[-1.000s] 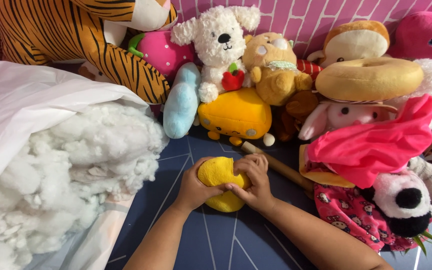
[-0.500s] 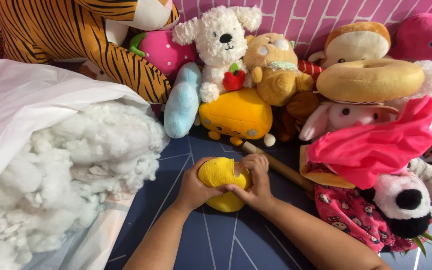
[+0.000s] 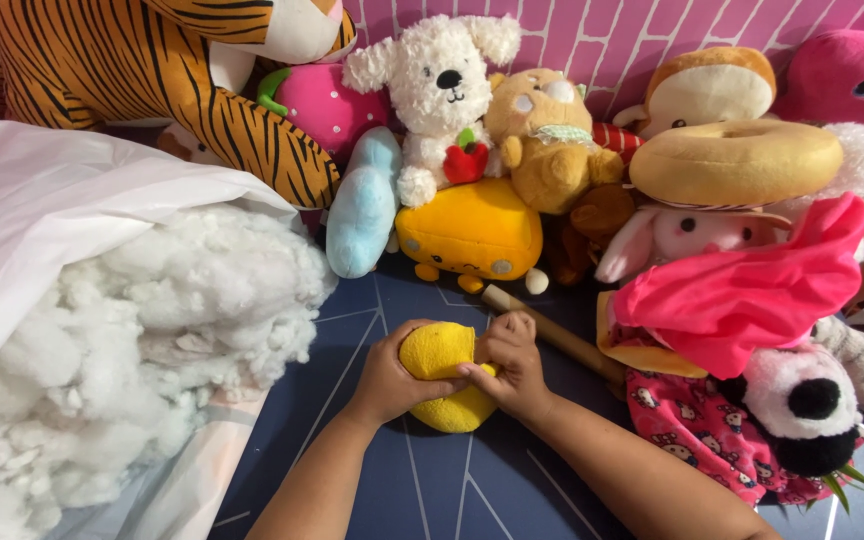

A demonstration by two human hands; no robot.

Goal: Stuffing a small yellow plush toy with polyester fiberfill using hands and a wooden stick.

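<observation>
A big white plastic bag (image 3: 42,220) lies at the left, open toward the middle, and loose white stuffing (image 3: 142,340) spills out of it. At the far left a large striped tiger toy (image 3: 142,90) leans over the bag. Along the far side and the right there is a row of soft toys before a pink brick wall (image 3: 632,25): a white dog toy (image 3: 437,85), a tan bear (image 3: 547,140), a ring-shaped tan cushion (image 3: 737,160), a bright pink cloth (image 3: 752,295), an orange-yellow block toy (image 3: 472,230) and a light blue toy (image 3: 364,205). A wooden stick (image 3: 552,335) lies on the dark blue surface (image 3: 452,490), just right of the hands.

The small yellow plush (image 3: 437,350) is near the middle of the scene, resting on the blue surface between both hands. The left hand (image 3: 392,375) grasps it from the left side, with the fingers wrapped around its middle. The right hand (image 3: 512,365) has its grip clenched on the right upper edge of the plush, the fingertips pinching the fabric there. The lower part of the plush shows below the two hands.
</observation>
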